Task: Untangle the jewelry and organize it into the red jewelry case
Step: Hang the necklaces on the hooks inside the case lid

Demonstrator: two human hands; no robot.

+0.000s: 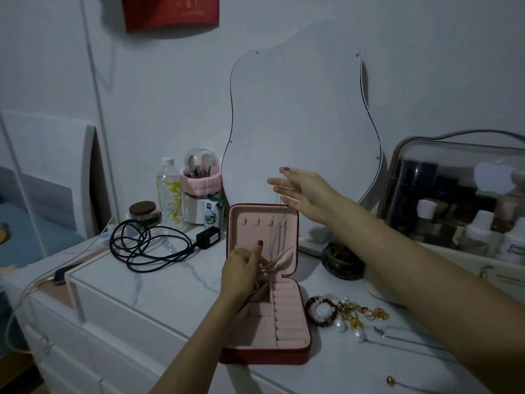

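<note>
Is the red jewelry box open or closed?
Open. The red jewelry box has its lid standing up, so the pink inside shows.

So the open jewelry case [265, 305] sits right under the left hand [243, 273], with the right hand [305, 191] up above its raised lid. Loose jewelry pile [343, 312] lies just right of the case below the right forearm, and a coiled cable [147, 245] is off to the left hand's left.

A: What's around the wavy mirror [301, 123]?
B: A plain white wall [170, 89] behind it, a red hanging [170, 12] up to its left, the marbled white tabletop [159, 280] below.
A: Light?
B: Dim, bluish.
</note>
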